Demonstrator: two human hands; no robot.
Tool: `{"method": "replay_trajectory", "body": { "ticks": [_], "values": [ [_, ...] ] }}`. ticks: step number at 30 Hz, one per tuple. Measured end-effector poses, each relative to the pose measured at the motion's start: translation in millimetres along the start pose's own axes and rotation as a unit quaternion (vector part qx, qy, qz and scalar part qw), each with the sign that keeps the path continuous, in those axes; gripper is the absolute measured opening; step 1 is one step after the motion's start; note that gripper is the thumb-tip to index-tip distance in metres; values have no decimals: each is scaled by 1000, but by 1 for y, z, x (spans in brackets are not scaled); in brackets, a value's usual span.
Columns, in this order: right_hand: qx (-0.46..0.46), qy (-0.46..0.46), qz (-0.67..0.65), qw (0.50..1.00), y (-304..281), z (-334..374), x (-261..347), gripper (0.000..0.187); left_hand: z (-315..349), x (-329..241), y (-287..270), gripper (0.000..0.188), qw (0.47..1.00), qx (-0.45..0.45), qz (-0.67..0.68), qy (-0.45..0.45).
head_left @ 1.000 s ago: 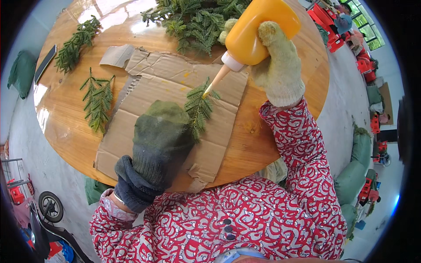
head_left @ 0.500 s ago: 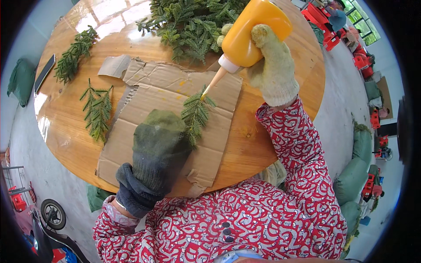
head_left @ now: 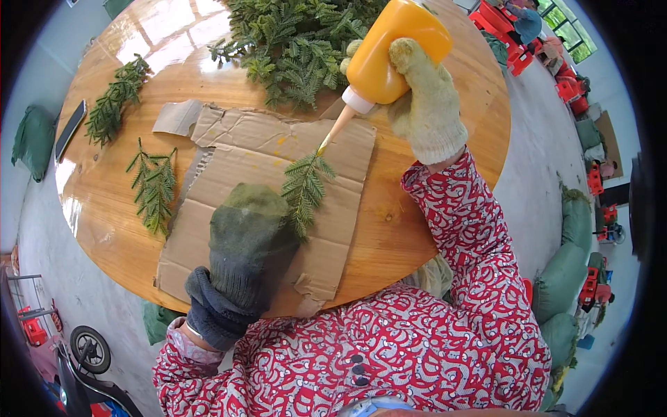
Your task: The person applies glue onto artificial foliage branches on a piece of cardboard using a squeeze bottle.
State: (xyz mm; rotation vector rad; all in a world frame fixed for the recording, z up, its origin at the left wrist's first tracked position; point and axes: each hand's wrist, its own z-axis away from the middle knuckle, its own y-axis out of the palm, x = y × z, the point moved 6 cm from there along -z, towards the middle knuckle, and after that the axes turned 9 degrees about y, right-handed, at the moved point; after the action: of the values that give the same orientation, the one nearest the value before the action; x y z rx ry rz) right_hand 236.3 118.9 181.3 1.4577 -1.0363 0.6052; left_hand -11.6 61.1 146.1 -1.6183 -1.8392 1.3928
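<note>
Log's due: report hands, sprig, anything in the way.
Right hand gripping yellow bottle; nozzle at far end of green sprig. Left hand by sprig's near end, grip unclear. Nothing visible blocking nozzle.

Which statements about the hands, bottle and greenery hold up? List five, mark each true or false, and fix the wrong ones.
1. The right hand holds a yellow bottle. True.
2. The bottle stands upright. False: it is tilted, its nozzle pointing down toward a green twig.
3. The cardboard lies on a wooden table. True.
4. The left hand is bare. False: the left hand wears a dark glove.
5. The big pile of branches lies beyond the cardboard. True.
</note>
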Motion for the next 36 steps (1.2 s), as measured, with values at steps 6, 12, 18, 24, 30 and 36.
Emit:
{"method": "replay_trajectory", "body": {
  "ticks": [6,12,18,24,30,36],
  "values": [
    [0,26,-8,1000,0,2,0,24,4,2,3,38,1000,15,3,-15],
    [-10,28,-4,1000,-2,2,2,26,2,0,2,39,999,26,18,-21],
    [-11,8,23,1000,-6,-1,1,26,0,-1,4,37,998,55,11,-32],
    [-17,58,-17,998,-16,-8,-8,28,-4,-5,1,37,998,37,-28,-39],
    [21,143,-66,987,-42,-25,-24,54,10,0,2,32,996,-24,-72,41],
    [38,152,-104,982,-49,-29,-28,56,15,2,-19,20,997,-65,-25,30]
  ]
}}
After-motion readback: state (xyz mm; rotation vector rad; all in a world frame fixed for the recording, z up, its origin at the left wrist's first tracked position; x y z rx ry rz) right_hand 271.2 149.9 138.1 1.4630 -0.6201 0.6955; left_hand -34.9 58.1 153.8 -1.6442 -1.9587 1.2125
